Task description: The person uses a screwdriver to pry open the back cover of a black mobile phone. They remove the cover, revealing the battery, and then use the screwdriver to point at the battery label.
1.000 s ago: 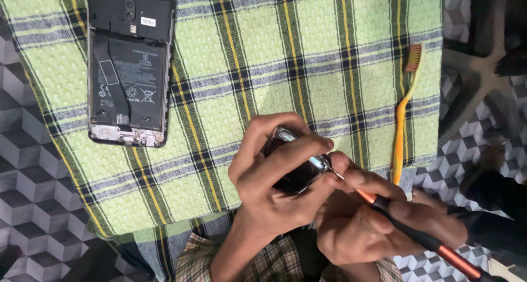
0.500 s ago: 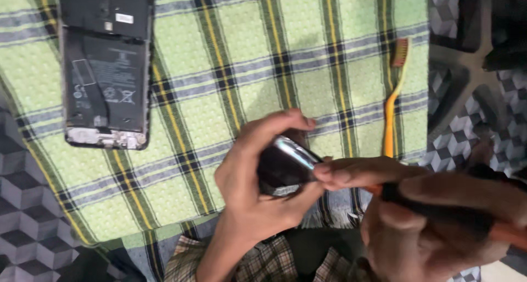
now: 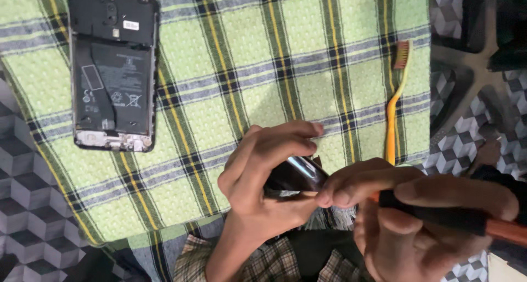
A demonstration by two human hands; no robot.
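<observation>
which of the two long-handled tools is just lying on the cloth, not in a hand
The orange toothbrush, lying untouched on the green checked cloth near its right edge. The other, an orange tool with a black grip, is held in the right hand.

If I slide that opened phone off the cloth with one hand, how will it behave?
The opened phone lies flat, back cover off, so it probably won't roll or tip. Its bare battery and flex strip look fragile; grip the edges. The checked cloth may bunch and drag along if pushed.
</observation>
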